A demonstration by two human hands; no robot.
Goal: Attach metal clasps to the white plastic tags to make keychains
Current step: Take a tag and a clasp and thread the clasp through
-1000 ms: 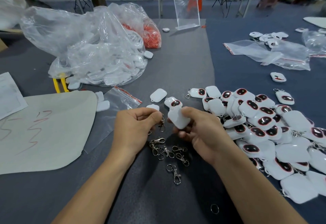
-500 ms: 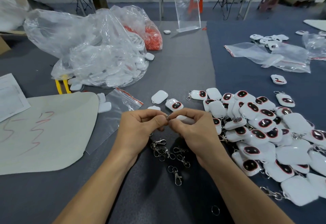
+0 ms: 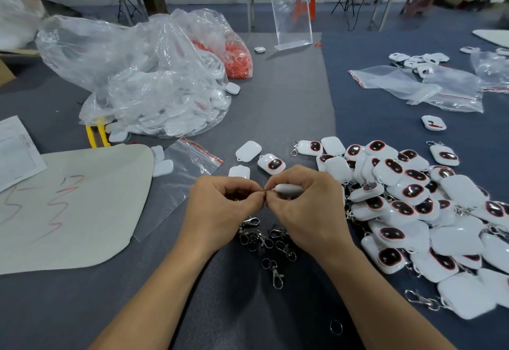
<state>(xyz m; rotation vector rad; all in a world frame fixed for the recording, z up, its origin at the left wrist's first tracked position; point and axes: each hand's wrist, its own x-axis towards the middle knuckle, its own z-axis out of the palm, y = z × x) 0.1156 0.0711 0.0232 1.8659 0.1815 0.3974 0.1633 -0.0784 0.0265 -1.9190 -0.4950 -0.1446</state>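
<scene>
My right hand (image 3: 308, 206) grips a white plastic tag (image 3: 287, 189), its edge showing between curled fingers. My left hand (image 3: 220, 209) pinches a metal clasp, which is almost wholly hidden, and the fingertips of both hands meet at the tag's end. Below the hands lies a small heap of loose metal clasps (image 3: 264, 239), with one more clasp (image 3: 274, 272) nearer me. Three loose white tags (image 3: 248, 151) lie just beyond my hands. A pile of finished keychains (image 3: 413, 211) covers the table to the right.
A big clear bag of white tags (image 3: 154, 93) and a bag of orange parts (image 3: 237, 60) sit at the back left. A pale sheet (image 3: 68, 206), an empty zip bag (image 3: 187, 167), yellow-handled pliers (image 3: 96, 134) and a loose ring (image 3: 336, 327) lie around. More zip bags (image 3: 418, 87) lie far right.
My right hand turned the tag from upright to flat and brought it to my left hand. The fingertips now touch at the tag's end.
</scene>
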